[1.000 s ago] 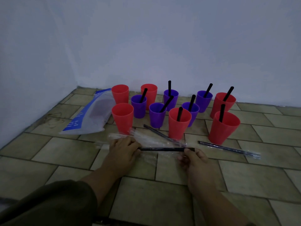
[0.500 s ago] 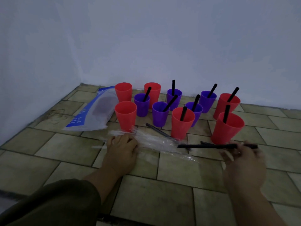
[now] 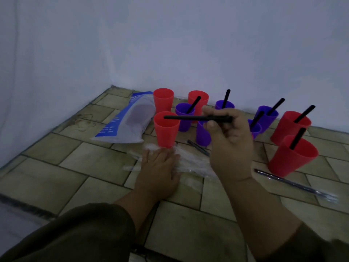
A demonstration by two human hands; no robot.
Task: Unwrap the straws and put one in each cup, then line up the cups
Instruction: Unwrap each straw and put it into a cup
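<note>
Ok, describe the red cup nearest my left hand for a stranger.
Find the blue-and-white bag by the floor corner. Two red cups stand at its right edge; take the nearer cup, just beyond the left hand. Unlike its purple neighbour, it holds no straw.

Dim, flat light with a cool bluish cast covers the pale painted walls. It seems to come from above and behind the camera: shadows beside the red plastic cups are faint and soft-edged. A weak sheen lies on the crumpled clear plastic wrappers. Everything is soft and grainy; the flat left hand smears at its tips. Grout lines of the beige tiled floor bow toward the edges.
</note>
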